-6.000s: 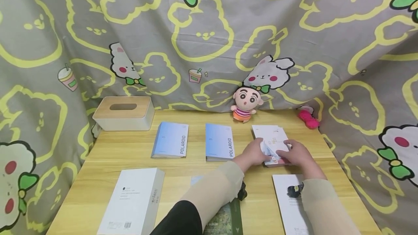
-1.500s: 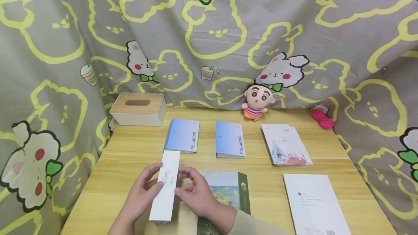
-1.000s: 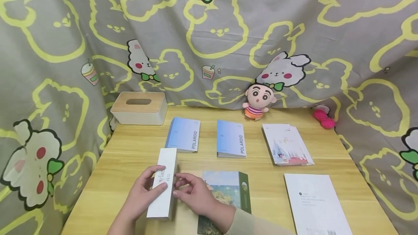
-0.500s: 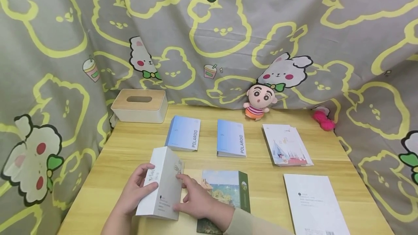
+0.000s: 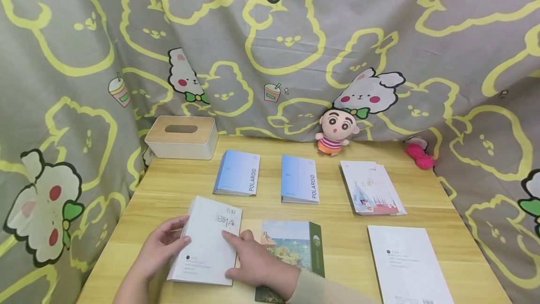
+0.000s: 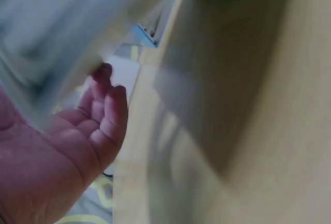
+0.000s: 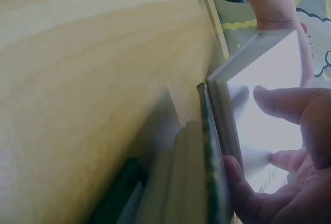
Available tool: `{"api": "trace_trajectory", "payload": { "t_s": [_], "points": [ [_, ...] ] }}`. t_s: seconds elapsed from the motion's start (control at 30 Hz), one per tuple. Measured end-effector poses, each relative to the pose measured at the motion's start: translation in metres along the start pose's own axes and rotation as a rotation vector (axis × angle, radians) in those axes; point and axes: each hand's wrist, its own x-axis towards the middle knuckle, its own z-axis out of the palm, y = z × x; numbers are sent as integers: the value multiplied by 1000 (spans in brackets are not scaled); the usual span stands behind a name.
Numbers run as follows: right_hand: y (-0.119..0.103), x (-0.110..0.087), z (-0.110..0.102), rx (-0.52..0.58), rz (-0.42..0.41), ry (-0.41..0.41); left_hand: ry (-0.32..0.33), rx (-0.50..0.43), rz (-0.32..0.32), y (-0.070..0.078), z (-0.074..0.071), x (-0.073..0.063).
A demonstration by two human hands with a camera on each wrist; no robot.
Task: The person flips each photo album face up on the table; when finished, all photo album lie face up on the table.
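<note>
A thick white photo album (image 5: 206,243) with dark lettering is held tilted, cover up, at the front left of the table. My left hand (image 5: 162,245) holds its left side, thumb at the cover's edge and fingers around the spine; in the left wrist view those fingers (image 6: 116,110) curl beneath the blurred album. The right hand (image 5: 257,262) grips its right side. In the right wrist view two of its digits lie on the bright cover (image 7: 274,131) and another finger (image 7: 235,175) is at the page edge. A painted, green-edged album (image 5: 291,245) lies partly under the right forearm.
Two blue POLAROID albums (image 5: 238,172) and an illustrated white album (image 5: 371,189) line the table's back half. Another white album (image 5: 409,262) lies at the front right. Behind stand a tissue box (image 5: 181,140), a plush doll (image 5: 333,130) and a pink item (image 5: 419,156) before a patterned curtain.
Earlier both hands were at the illustrated album; then they held the white album spine up. It has turned, spine to the left, so its front cover now faces up.
</note>
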Motion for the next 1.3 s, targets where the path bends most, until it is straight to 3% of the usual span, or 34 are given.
{"api": "trace_trajectory", "payload": {
  "t_s": [0.13,0.27,0.53,0.63,0.73,0.83,0.9,0.97,1.03,1.1,1.2,1.3],
  "points": [
    [-3,2,2,-94,16,-17,-23,221,-105,1,4,0],
    [-5,4,2,-170,15,-13,-51,400,-124,8,9,0],
    [-1,4,-2,-188,-15,-12,-58,427,-135,15,13,-2],
    [6,-4,-17,-137,-77,17,-44,435,-134,16,14,-3],
    [16,-19,-38,-37,-115,100,-3,485,-127,22,18,-4],
    [32,-38,-61,57,-114,227,107,530,-73,37,33,-5],
    [46,-51,-74,90,-91,321,184,516,0,49,50,-5],
    [60,-64,-85,107,-46,396,211,481,91,60,72,-5],
    [71,-75,-95,118,16,442,167,437,159,69,96,-6],
    [80,-87,-102,119,94,458,75,413,174,74,118,-7],
    [88,-102,-108,102,208,433,-75,412,137,75,144,-12],
    [94,-115,-109,86,291,372,-206,399,84,72,161,-13]
  ]
}}
